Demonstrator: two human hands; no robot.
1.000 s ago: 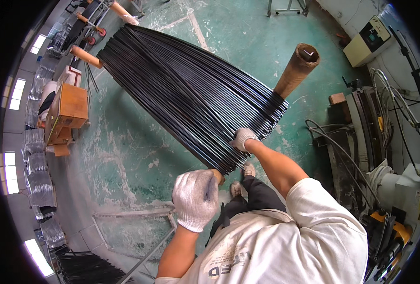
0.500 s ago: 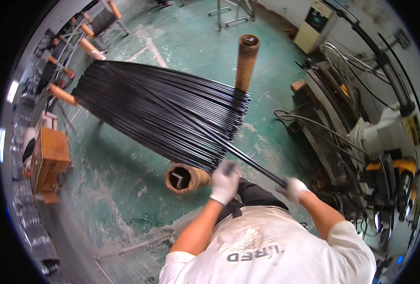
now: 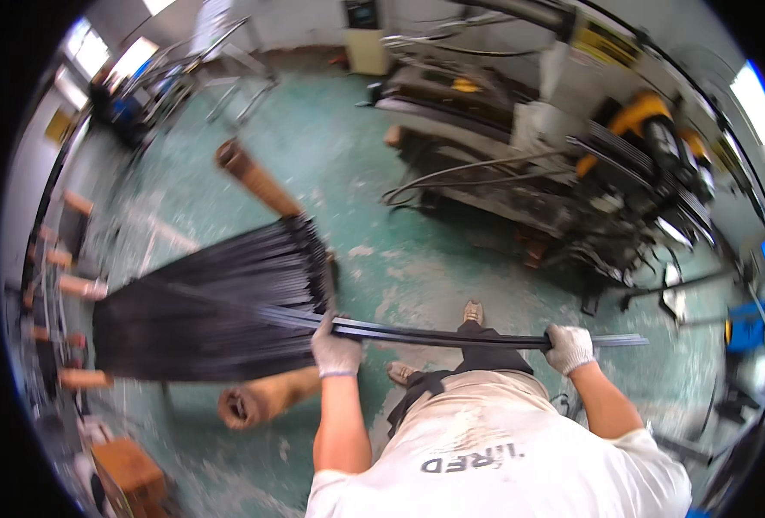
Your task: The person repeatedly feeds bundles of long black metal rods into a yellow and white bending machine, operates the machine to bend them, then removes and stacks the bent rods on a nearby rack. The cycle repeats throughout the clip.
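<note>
Both my hands wear whitish knit gloves. In front of my waist my right hand is closed around a few long black strips, whose shiny ends stick out to the right past it. My left hand grips the same strips further along, at the near right edge of a wide stack of black strips. The left end of the held strips, blurred by motion, lies over the stack. The stack rests off the floor between brown wrapped posts, a far one and a near one.
Along the right stands a machine with cables and a yellow-and-black motor. An orange-brown box sits at the lower left. Several orange-brown rolls line the far left. A metal frame stands at the back.
My view and body have turned right, toward the machine. The held strips have been drawn rightward and now extend past my right hand. My left hand has come onto them.
</note>
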